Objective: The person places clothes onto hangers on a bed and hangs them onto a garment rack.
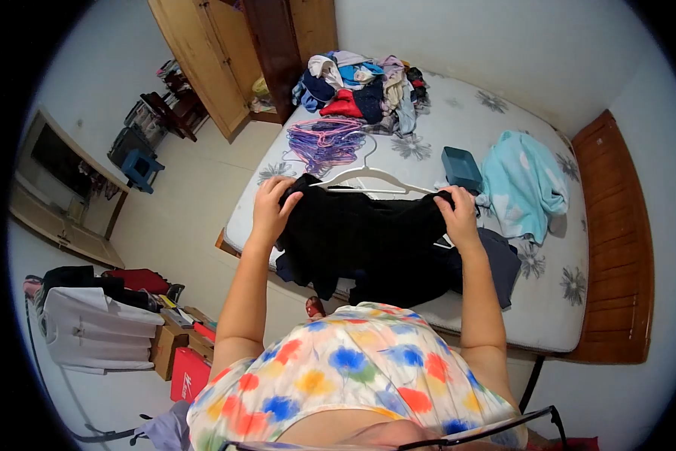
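A black garment (368, 233) is stretched between my two hands over the bed's near edge. My left hand (275, 207) grips its upper left corner, thumb and fingers pinched on the cloth. At the upper right corner, my right hand (459, 214) pinches the fabric in the same way. The white hanger (379, 174) lies along the garment's top edge, its hook pointing away from me; its ends are hidden by the cloth and my hands. Under and beside the garment, dark grey clothing (500, 263) lies on the bed, partly covered.
On the bed (458, 113) are a heap of clothes (360, 90), pink and purple hangers (324, 144), a teal bin (462, 168) and a light-blue blanket (526, 184). A wooden wardrobe (210, 60) stands open. Left are a blue stool (141, 169) and a hanging white shirt (93, 331).
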A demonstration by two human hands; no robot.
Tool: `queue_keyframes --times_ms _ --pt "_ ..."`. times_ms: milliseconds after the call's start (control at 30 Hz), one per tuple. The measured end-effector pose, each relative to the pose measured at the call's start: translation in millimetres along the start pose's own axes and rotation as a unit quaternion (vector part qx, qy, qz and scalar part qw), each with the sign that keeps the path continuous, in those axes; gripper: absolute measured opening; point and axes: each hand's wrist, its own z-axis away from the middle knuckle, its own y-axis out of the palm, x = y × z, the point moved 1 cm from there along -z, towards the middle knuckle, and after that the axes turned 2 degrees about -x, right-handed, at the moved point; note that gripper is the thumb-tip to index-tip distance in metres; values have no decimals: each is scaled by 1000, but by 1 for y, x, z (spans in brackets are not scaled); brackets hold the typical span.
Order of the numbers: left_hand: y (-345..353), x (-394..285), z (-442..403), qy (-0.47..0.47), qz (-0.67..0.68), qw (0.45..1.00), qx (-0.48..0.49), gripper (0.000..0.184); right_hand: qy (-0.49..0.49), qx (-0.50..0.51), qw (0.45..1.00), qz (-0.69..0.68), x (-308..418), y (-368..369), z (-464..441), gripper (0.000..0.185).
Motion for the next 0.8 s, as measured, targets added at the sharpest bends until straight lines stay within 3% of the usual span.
queue_keyframes --times_ms 67,167,200,267,333,433,500,567,667,733,800 --pt "10 8 4 -73 100 991 45 42 27 -17 999 -10 -10 -7 2 19" --pt "42 26 19 -209 287 930 95 66 117 -34 991 -55 -32 -24 8 21" --pt "64 41 32 -235 353 901 91 61 123 -39 989 -68 -47 -29 13 23" --pt "82 41 44 -284 360 864 210 55 210 -34 969 -122 -52 -49 18 24" --pt "108 43 60 -368 345 811 296 48 226 -41 965 -124 -63 -69 25 24" --pt "155 37 88 -372 409 770 319 45 312 -62 922 -222 -81 -95 42 20" --pt "188 34 105 -400 419 732 358 45 334 -82 914 -216 -98 -112 57 19" --pt "215 19 118 -464 496 641 359 45 362 -72 912 -181 -134 -135 81 20" --pt "247 -19 131 -578 543 476 382 44 432 -97 884 -147 -117 -157 89 20" --pt "272 -40 145 -573 560 451 392 43 460 -100 874 -121 -121 -167 100 23" --pt "275 -70 141 -631 470 449 424 41 490 -93 859 -117 -141 -175 118 24"
